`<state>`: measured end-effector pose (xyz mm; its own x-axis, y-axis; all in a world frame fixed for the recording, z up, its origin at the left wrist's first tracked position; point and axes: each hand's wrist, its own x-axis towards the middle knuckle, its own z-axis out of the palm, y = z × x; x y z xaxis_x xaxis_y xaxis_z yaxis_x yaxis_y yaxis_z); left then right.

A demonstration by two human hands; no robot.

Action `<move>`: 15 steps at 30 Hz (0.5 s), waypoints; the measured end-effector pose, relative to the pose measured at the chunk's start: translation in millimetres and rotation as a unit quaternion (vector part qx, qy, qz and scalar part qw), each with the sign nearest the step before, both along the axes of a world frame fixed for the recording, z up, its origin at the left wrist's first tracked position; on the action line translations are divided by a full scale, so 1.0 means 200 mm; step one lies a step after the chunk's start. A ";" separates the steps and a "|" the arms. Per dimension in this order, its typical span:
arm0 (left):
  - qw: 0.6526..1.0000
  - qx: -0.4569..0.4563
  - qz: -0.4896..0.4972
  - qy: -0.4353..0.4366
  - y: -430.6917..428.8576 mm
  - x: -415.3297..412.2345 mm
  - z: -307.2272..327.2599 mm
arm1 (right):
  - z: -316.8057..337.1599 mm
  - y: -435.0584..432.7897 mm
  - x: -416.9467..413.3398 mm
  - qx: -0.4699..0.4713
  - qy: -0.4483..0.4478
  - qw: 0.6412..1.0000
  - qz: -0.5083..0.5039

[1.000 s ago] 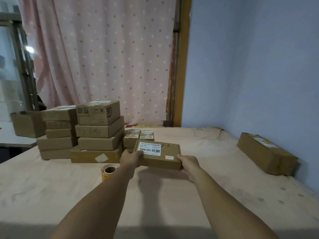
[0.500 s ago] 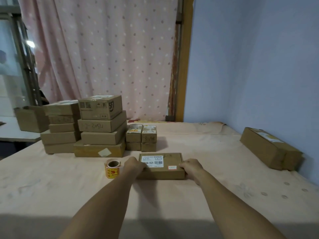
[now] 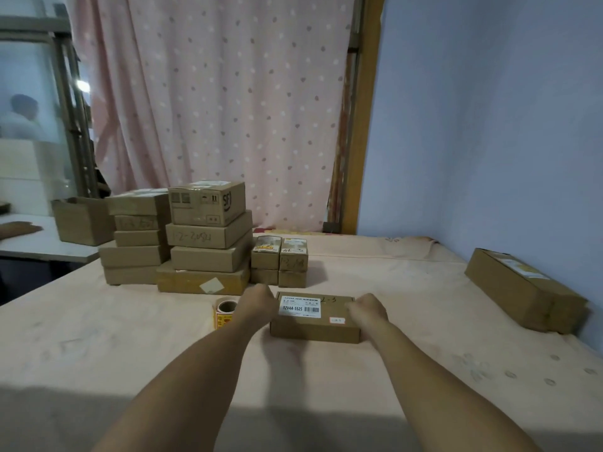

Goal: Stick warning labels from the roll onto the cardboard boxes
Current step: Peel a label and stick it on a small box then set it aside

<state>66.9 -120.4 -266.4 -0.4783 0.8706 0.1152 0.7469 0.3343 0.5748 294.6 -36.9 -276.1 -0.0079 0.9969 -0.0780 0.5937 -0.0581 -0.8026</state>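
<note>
Flat cardboard box [image 3: 315, 318] lies on the bedsheet [image 3: 130, 337], barcode sticker up; no orange warning label seen on it. Right hand [image 3: 367, 309] curls against its right end. Left hand [image 3: 257, 303] sits between box and label roll [image 3: 225, 313], fingers curled under; whether either hand grips anything, cannot tell. Stacked boxes [image 3: 208, 243] behind, mostly unlabelled. Judgement: early stage.

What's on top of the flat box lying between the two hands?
A white barcode label, a small red-and-white sticker and handwriting on the flat box. The right hand covers its right end, so anything there is hidden.
</note>
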 end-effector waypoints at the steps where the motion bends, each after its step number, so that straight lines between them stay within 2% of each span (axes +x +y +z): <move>1: 1.000 0.006 -0.010 0.017 -0.02 -0.02 0.02 | 0.02 -0.02 -0.02 0.012 -0.007 1.000 -0.001; 4: 0.995 0.006 -0.032 0.090 -0.06 -0.11 0.08 | 0.06 -0.08 -0.10 0.030 -0.008 0.999 0.019; 9: 0.975 -0.064 -0.055 0.204 -0.16 -0.29 0.13 | 0.05 -0.09 -0.25 0.061 -0.051 0.993 0.089; 15: 0.960 -0.096 -0.088 0.246 -0.26 -0.53 0.05 | 0.01 -0.14 -0.53 0.097 -0.059 0.974 0.197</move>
